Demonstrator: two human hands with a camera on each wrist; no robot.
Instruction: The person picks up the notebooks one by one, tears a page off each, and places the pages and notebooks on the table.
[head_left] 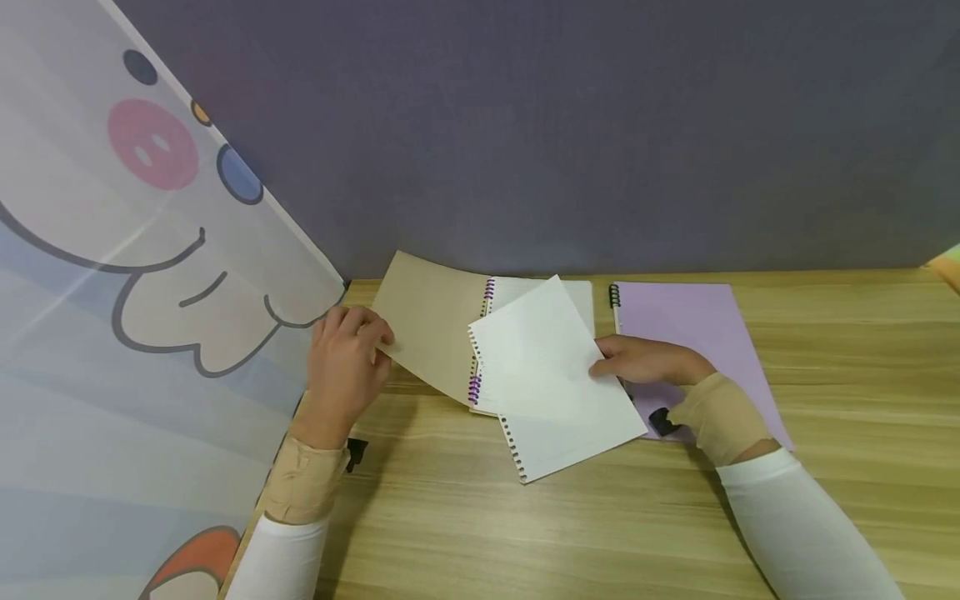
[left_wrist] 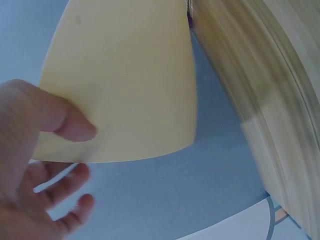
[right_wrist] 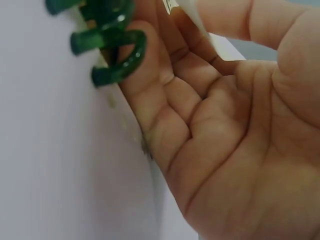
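My left hand (head_left: pixel 347 367) pinches the outer edge of a tan notebook cover (head_left: pixel 431 325), thumb on its face and other fingers behind. That cover is lifted and bent in the left wrist view, its spine side joined to purple rings (head_left: pixel 475 389). Between thumb and fingers, my right hand (head_left: pixel 651 360) holds a loose white sheet (head_left: pixel 558 392) with punched holes down its left edge. The sheet lies tilted across the open notebook's white pages (head_left: pixel 577 296), covering much of them. In the right wrist view, the right hand (right_wrist: pixel 225 115) is right beside dark green rings (right_wrist: pixel 112 55).
A purple notebook (head_left: pixel 690 325) with dark rings lies to the right, partly under the right forearm. The wooden table (head_left: pixel 450 525) meets a grey panel (head_left: pixel 562 133) at the back. A cartoon-printed sheet (head_left: pixel 172 317) stands along the left edge.
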